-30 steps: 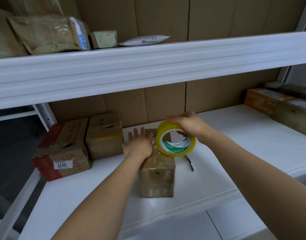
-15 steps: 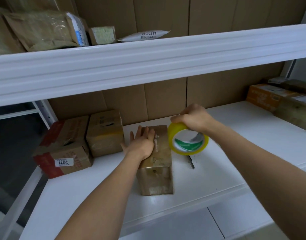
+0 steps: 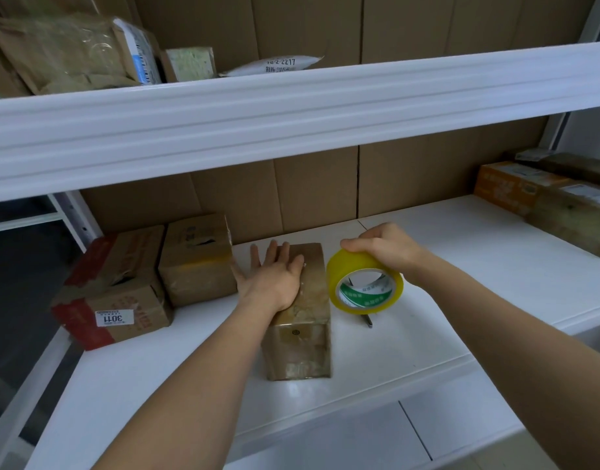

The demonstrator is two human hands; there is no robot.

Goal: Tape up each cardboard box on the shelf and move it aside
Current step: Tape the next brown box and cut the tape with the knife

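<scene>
Left hand lies flat, fingers straight and together, palm pressing the top of a small cardboard box that stands on the white shelf. Fingertips reach past the box's far left edge toward the shelf back

Right hand is curled over the top of a yellow tape roll, gripping it from above; the roll stands on edge just right of the box, close to its side, contact not clear. No free strip of tape can be made out between roll and box

A thin dark tool, maybe a cutter, lies on the shelf under the roll, mostly hidden

Left of the pressing hand, two more boxes: a brown box just beside the thumb, and further left a red-edged box bearing a white label

Step, as I judge it: the box is being held steady for taping, or a strip just laid is being smoothed. Next move likely calls for keeping the palm down while the roll is drawn or cut free, then sliding the box left toward the other two
</scene>
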